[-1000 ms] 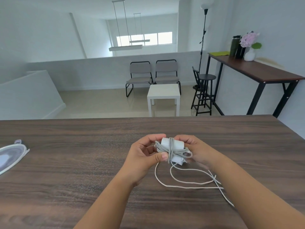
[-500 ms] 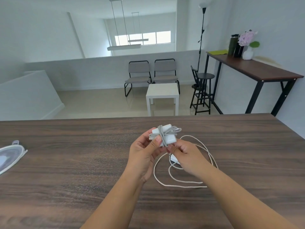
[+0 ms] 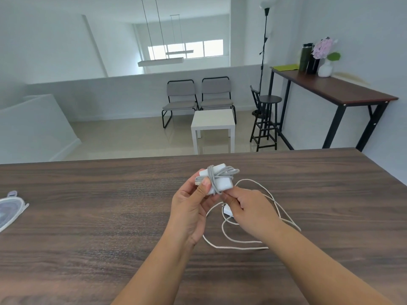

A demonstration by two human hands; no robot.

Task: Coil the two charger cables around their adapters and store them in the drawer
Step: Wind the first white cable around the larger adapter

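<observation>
A white adapter [image 3: 222,182] wrapped crosswise in grey cable [image 3: 214,176] is held above the dark wooden table [image 3: 88,227]. My left hand [image 3: 190,208] grips its near left side, thumb pressed on the wrap. My right hand [image 3: 247,209] pinches the cable at the adapter's lower right corner. Under my right hand a second small white adapter [image 3: 228,210] lies on the table, mostly hidden. Its white cable [image 3: 233,246] sprawls in loose loops around and behind my right wrist. No drawer is in view.
A pale clear pouch [image 3: 10,209] lies at the table's left edge. Beyond the far edge stand a white side table [image 3: 212,123], two grey chairs, a black stool and a high console table [image 3: 334,89] with bottles and a flower vase.
The wrapped adapter rose off the table and turned in my left hand. My right hand moved from its right side to its lower corner. The white cable's loops now lie further right.
</observation>
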